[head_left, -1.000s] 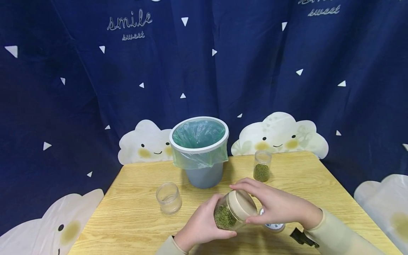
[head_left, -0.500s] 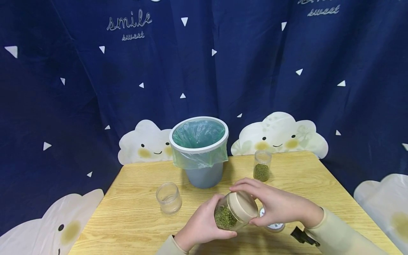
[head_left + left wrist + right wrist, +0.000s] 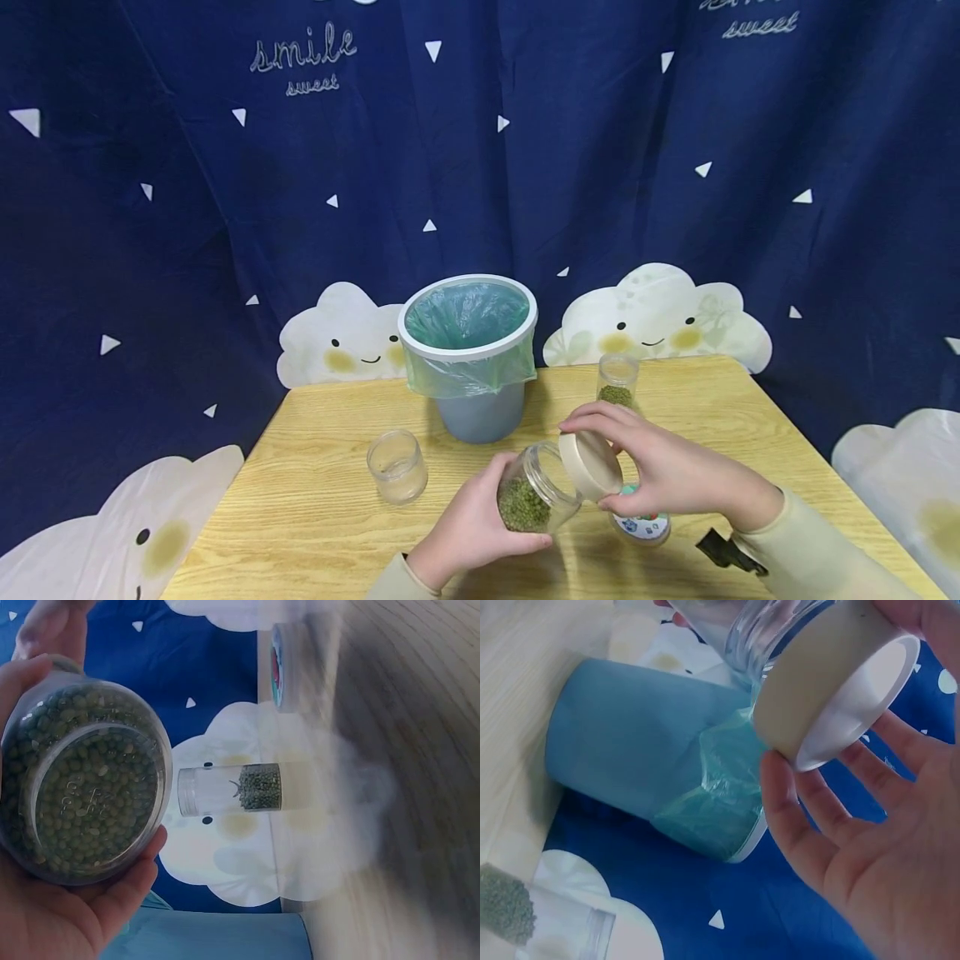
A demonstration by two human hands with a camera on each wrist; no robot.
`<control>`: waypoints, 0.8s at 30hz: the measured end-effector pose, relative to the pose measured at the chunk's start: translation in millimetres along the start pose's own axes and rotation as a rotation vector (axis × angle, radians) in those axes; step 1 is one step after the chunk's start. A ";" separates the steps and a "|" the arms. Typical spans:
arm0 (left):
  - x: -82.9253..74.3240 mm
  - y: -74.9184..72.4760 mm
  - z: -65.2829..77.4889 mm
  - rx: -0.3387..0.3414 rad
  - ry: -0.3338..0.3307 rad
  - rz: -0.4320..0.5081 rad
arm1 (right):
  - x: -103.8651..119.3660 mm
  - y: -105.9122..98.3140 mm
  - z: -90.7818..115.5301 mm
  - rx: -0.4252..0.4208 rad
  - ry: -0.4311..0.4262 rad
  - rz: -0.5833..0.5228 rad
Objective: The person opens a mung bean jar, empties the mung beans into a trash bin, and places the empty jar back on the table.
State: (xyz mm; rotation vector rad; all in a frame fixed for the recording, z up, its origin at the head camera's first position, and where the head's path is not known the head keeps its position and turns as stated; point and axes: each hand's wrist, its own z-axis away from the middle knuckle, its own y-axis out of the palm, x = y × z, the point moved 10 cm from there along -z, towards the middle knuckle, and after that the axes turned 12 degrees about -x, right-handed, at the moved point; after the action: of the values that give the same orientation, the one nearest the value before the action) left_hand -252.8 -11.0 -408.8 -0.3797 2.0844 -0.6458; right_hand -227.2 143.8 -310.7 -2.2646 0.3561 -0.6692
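My left hand (image 3: 477, 521) grips a clear jar (image 3: 542, 493) of green beans, tilted with its threaded mouth up to the right. In the left wrist view the jar's bottom (image 3: 94, 799) faces the camera, beans pressed against it. A beige lid (image 3: 590, 465) is held by its edge between the fingers and thumb of my right hand (image 3: 660, 467). It stands off the jar, just beside the mouth. In the right wrist view the lid (image 3: 810, 682) partly covers the jar's threads (image 3: 769, 634).
A grey bin (image 3: 480, 412) with a green bag stands at the back. An uncovered clear jar (image 3: 397, 467) is to the left. Behind my right hand is a taller jar (image 3: 617, 392) part full of beans. A round container with a printed top (image 3: 643, 527) lies below that hand.
The lid has come off the jar and moved right with my right hand, baring the threaded mouth. My left hand and the jar have shifted slightly left.
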 end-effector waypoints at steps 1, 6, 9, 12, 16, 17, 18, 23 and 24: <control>0.6 -0.6 -0.2 -0.007 -0.004 0.010 | -2.5 -1.7 1.0 -0.009 0.011 0.025; 6.2 -4.3 -0.5 -0.041 -0.042 0.031 | -19.9 -5.7 8.2 -0.014 0.106 0.137; 9.8 -7.4 -1.0 -0.061 -0.068 0.038 | -31.6 -6.7 13.6 -0.007 0.165 0.176; 11.7 -10.5 -1.7 -0.077 -0.088 0.051 | -41.7 -8.2 20.0 -0.001 0.208 0.208; 12.6 -13.5 -2.2 -0.093 -0.100 0.066 | -52.7 -11.4 28.9 -0.006 0.226 0.267; 12.8 -14.1 -2.4 -0.097 -0.100 0.067 | -55.1 -12.0 31.1 -0.007 0.225 0.281; 13.2 -14.6 -2.6 -0.102 -0.102 0.068 | -57.5 -12.6 33.4 -0.006 0.223 0.299; 15.8 -16.5 -3.4 -0.115 -0.109 0.067 | -72.9 -13.2 46.7 0.016 0.248 0.342; 16.4 -16.6 -3.5 -0.115 -0.111 0.067 | -76.2 -13.4 49.6 0.022 0.256 0.348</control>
State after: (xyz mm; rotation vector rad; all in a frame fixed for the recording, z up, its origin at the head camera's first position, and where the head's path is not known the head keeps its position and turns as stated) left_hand -264.3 -31.6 -408.6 -0.3993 2.0238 -0.4565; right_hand -261.6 214.9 -357.7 -2.0279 0.8402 -0.7723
